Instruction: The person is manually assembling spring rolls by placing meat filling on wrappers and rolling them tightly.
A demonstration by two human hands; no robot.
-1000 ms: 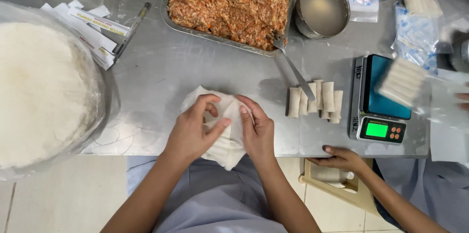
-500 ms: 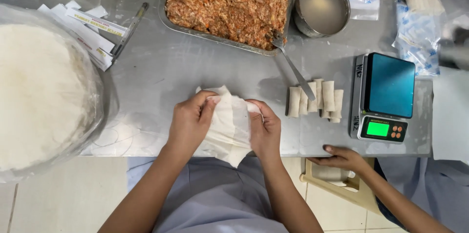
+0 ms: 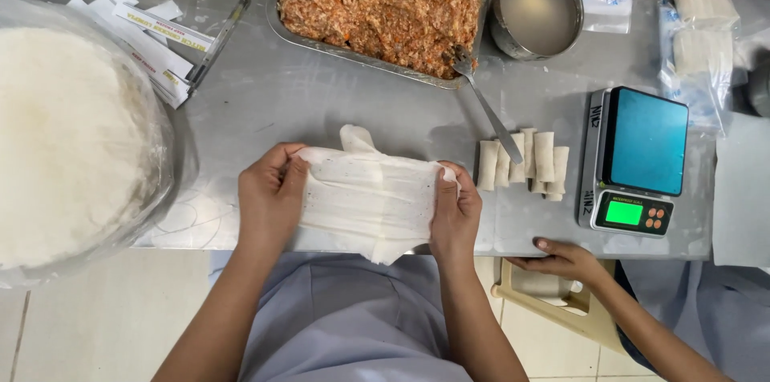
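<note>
While I stretch the thin white pastry wrapper sheets [image 3: 365,202] above the near edge of the grey steel tabletop [image 3: 321,105], my left hand [image 3: 271,198] and right hand [image 3: 455,210] pinch opposite ends. Peeling one sheet off needs a gentle pull, I think.

At a steel table [image 3: 321,101], a person's left hand [image 3: 271,199] and right hand [image 3: 455,212] grip opposite edges of a thin white wrapper sheet [image 3: 367,202], stretched between them. Beyond lie a tray of minced filling [image 3: 381,1] with a spoon [image 3: 481,97], a metal bowl [image 3: 537,7], finished rolls [image 3: 525,161] and a digital scale [image 3: 635,159]. Another person's hand [image 3: 561,258] rests at the table's edge.
</note>
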